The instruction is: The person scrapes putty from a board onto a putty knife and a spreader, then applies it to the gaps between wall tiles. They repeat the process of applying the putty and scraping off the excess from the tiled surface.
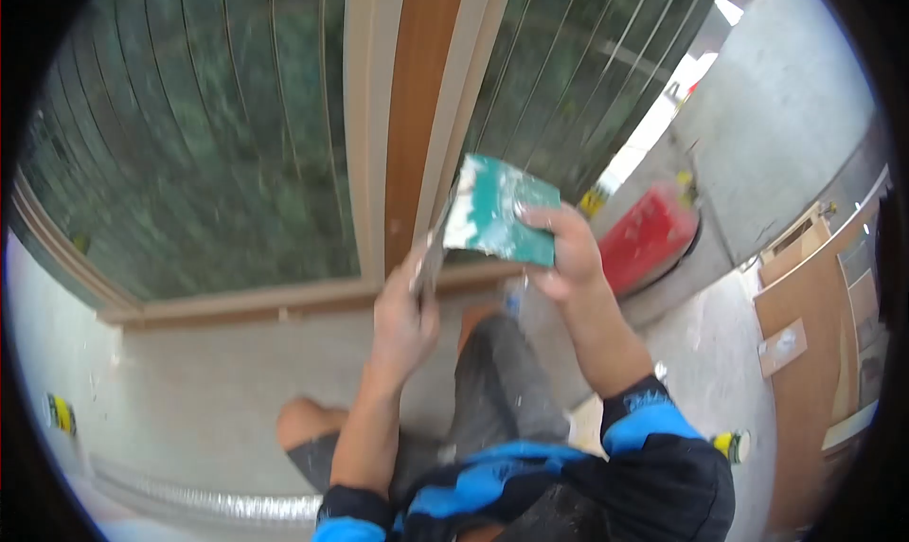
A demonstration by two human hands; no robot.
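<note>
The right hand [565,248] grips a green, white-smeared flat board [497,213] at 12 o'clock, before the brown wooden door frame [417,116]. The left hand [402,310] is closed around a thin metal scraper [428,258], touching the board's left edge.

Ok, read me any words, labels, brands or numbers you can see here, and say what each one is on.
None can be read.
Green board in the right hand: paint smears only, no text.
Red container: no print shows.
Yellow tin at the far left: label too blurred.
Yellow-banded tin beside the right sleeve: too small.
</note>
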